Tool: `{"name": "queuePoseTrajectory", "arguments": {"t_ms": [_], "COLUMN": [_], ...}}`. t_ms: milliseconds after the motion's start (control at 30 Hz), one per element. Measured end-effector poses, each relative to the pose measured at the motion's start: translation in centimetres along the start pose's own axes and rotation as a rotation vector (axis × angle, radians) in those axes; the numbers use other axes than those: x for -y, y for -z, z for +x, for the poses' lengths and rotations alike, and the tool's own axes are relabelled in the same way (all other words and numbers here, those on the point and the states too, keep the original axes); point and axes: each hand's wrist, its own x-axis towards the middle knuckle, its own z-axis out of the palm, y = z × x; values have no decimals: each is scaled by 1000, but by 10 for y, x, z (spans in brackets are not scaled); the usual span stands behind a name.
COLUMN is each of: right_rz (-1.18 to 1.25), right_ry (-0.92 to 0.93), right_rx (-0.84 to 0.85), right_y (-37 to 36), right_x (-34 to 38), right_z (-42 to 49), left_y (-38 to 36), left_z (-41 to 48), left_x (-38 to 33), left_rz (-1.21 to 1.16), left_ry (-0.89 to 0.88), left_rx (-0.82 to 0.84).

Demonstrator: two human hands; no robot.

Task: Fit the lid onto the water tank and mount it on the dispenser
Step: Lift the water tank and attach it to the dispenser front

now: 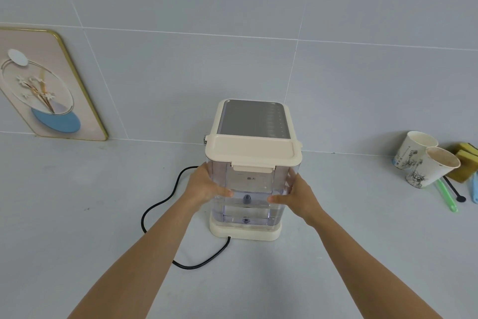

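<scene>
A clear water tank stands upright at the near side of the cream dispenser, over the dispenser's cream base. A cream lid sits flat on the tank's top, its front tab hanging down. A little water lies in the tank's bottom. My left hand grips the tank's left wall and my right hand grips its right wall, thumbs on the near face.
A black power cord loops on the counter left of and in front of the base. Two paper cups, yellow sponges and thin utensils lie at the right. A framed picture leans on the tiled wall at left.
</scene>
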Motion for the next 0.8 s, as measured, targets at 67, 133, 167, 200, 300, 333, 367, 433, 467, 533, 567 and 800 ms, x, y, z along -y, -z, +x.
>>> {"name": "queuePoseTrajectory", "arguments": {"t_ms": [67,133,167,200,300,333,367,433,467,533,567,800], "right_rz": [-2,-12,-16,-19,-23,-23,-23,-23,-25,-39,-53,-85], "right_ry": [-1,-3,-4,-7,-8,-13,-16,-28,-36,-49,-56,-76], "right_rx": [-1,1,3,4,5,4,4,6,7,8,5,10], "right_y": [0,0,0,0,0,0,0,0,-1,-1,-2,0], "right_x": [-1,-1,-2,-2,-3,-3,-3,-2,-1,-1,0,5], "right_z": [1,1,1,1,0,0,0,-1,-2,-3,-4,-11], "left_y": [0,0,0,0,0,0,0,0,0,1,0,-2], "left_z": [0,0,0,0,-1,0,-1,-1,-2,-2,-4,-17], "left_x": [0,0,0,1,2,3,3,4,4,4,5,5], "left_rz": [10,28,36,42,71,78,87,102,105,122,139,181], "left_ry": [-9,-18,-19,-21,-26,-30,-32,-35,-40,-53,-55,-76], "left_rx": [3,9,13,15,18,17,18,24,29,35,35,23]}}
